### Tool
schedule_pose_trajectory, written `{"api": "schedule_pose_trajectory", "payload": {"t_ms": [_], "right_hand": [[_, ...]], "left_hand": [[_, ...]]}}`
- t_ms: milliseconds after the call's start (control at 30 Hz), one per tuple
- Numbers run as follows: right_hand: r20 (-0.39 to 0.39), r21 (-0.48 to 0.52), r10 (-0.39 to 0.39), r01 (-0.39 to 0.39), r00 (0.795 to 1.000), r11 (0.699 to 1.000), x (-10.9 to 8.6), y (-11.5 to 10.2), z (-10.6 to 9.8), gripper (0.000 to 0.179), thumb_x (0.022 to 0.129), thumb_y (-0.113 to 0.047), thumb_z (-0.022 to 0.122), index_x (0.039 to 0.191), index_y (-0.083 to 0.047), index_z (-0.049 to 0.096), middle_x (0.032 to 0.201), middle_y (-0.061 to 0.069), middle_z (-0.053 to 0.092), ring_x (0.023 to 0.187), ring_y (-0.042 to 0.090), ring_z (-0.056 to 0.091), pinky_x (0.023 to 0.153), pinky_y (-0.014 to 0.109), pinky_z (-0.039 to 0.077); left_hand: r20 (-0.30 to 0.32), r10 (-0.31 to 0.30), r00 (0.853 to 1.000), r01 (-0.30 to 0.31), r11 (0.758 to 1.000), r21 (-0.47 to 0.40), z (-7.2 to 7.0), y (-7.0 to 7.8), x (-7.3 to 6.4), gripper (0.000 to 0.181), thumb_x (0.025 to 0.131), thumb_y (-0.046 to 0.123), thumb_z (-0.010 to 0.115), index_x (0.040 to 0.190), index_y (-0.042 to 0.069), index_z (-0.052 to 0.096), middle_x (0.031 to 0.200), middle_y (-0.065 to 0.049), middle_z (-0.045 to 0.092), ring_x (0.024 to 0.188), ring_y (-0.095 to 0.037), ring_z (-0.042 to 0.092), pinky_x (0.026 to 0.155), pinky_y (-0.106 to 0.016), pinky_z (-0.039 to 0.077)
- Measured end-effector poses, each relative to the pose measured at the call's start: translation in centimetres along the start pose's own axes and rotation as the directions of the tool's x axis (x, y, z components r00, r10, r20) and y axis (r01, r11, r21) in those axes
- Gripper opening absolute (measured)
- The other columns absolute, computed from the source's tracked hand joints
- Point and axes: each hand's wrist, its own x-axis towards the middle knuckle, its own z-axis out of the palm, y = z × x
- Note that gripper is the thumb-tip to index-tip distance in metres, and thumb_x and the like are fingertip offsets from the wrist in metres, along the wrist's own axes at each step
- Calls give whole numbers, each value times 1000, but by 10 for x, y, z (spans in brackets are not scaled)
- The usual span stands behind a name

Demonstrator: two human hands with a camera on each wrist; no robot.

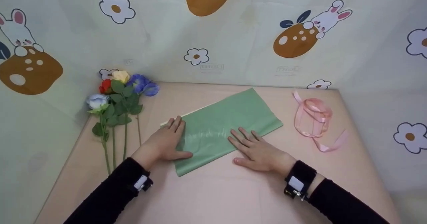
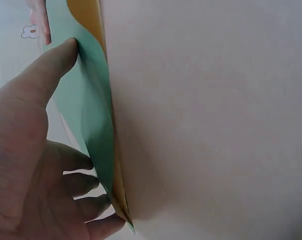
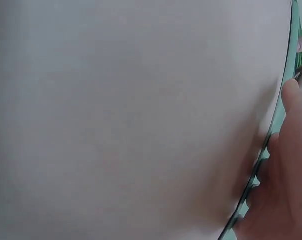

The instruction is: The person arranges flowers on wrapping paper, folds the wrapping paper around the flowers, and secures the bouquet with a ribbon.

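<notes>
A folded sheet of green wrapping paper (image 1: pixel 213 124) lies at a slant on the table. In the left wrist view its layers part at one edge, showing a yellowish inner side (image 2: pixel 86 15). My left hand (image 1: pixel 166 140) rests on the paper's left end, fingers extended and thumb spread over the green surface. On the near edge toward the right lies my right hand (image 1: pixel 255 150), its fingers spread on the paper and its thumb off the edge. Neither hand curls round anything. The right wrist view shows the paper's edge (image 3: pixel 278 115) beneath that hand's fingertips.
Several artificial flowers (image 1: pixel 123 97) with long green stems lie at the left of the table. A loosely coiled pink ribbon (image 1: pixel 313 117) sits on the right. Behind the pink-covered table (image 1: pixel 217 200) hangs a patterned cloth (image 1: pixel 160 34).
</notes>
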Motion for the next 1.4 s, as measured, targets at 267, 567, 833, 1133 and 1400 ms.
{"api": "schedule_pose_trajectory", "payload": {"t_ms": [267,567,833,1133,1400], "right_hand": [[-7,3,-11,11,1000,1000,-19,0,6,81,114,-63,38,177,-16,15,184,9,4,169,36,1,132,66,10],[-75,-31,-21,18,997,999,-38,3,11,75,115,-58,42,175,-16,25,183,10,16,168,39,13,130,67,17],[-154,-48,59,-67,986,997,-42,6,14,72,115,-54,44,173,-12,32,180,16,23,166,43,19,129,70,19],[-159,6,275,-277,948,961,-37,7,13,90,114,-59,44,169,10,22,177,30,17,165,47,14,130,66,17],[-112,55,383,-379,917,924,-31,8,11,103,111,-66,43,167,15,14,176,37,7,165,52,3,131,67,15]], "left_hand": [[-127,0,992,13,995,94,5,0,0,109,97,63,75,159,-18,38,161,-38,44,150,-52,46,120,-59,44],[-190,-20,982,37,996,84,17,13,-13,95,98,54,78,146,-23,50,134,-32,56,120,-43,57,99,-54,58],[-217,-18,976,46,991,123,22,33,-20,90,93,54,84,130,-24,60,113,-26,56,100,-36,57,84,-50,62],[-216,68,974,-36,988,150,21,56,-31,66,85,49,90,96,-12,66,88,-17,57,80,-34,61,73,-50,60],[-133,79,988,-67,993,94,14,68,-34,55,89,43,87,89,-8,66,83,-16,58,77,-33,60,71,-52,59]]}}
